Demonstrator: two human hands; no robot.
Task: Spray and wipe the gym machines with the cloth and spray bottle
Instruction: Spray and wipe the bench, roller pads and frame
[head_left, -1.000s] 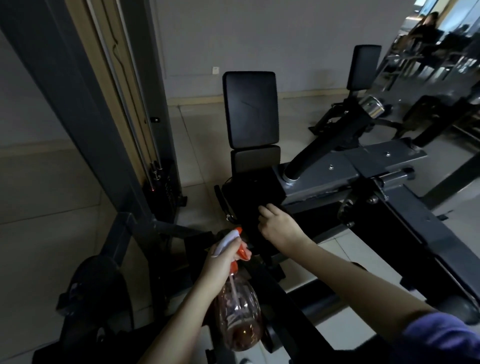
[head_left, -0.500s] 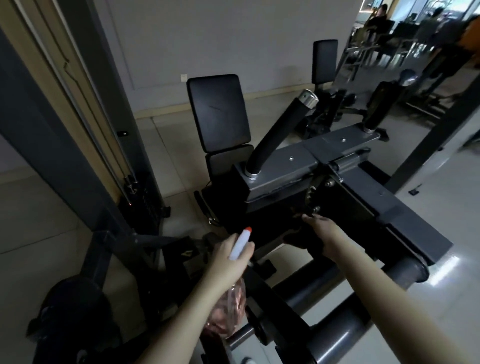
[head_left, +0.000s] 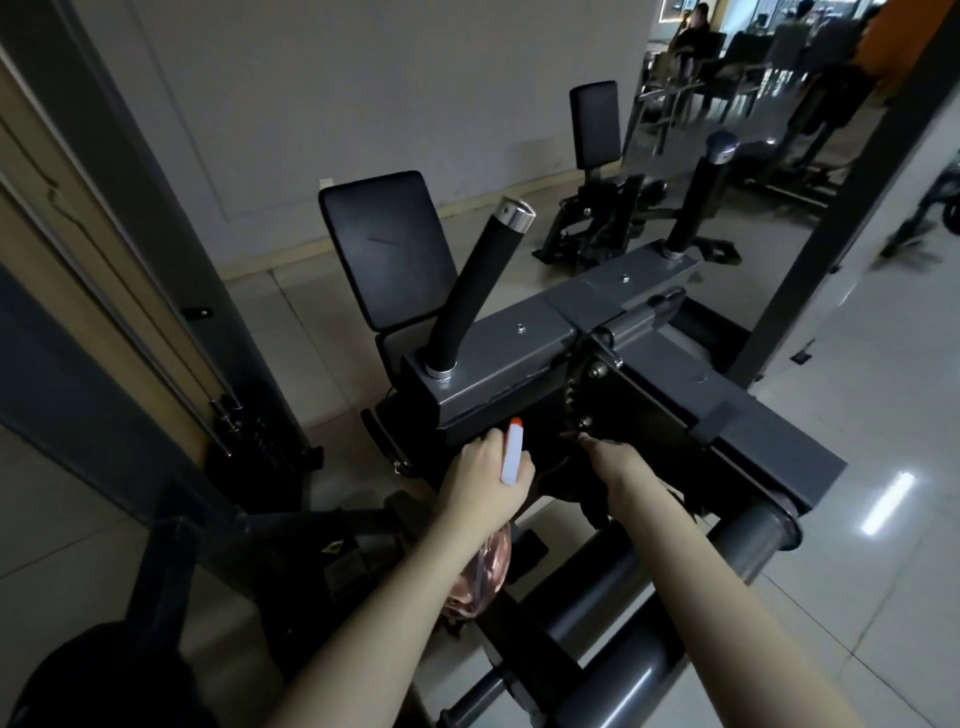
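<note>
Grey steel gym machine (head_left: 519, 353) is set centre-far. Clear spray bottle w/ white-orange nozzle (head_left: 511, 457) is gripped near centre by left hand (head_left: 483, 483), fingers curled round. Right hand (head_left: 610, 460) is placed under machine's frame; grip can't be told.

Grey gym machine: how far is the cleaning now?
Done: no wiped surface shows. In hand: the left hand grips the clear spray bottle with white-and-orange nozzle; the right hand reaches under the grey metal machine frame, what it holds lost in shadow. Left, probably: the black padded backrest and black tube handle.
</note>
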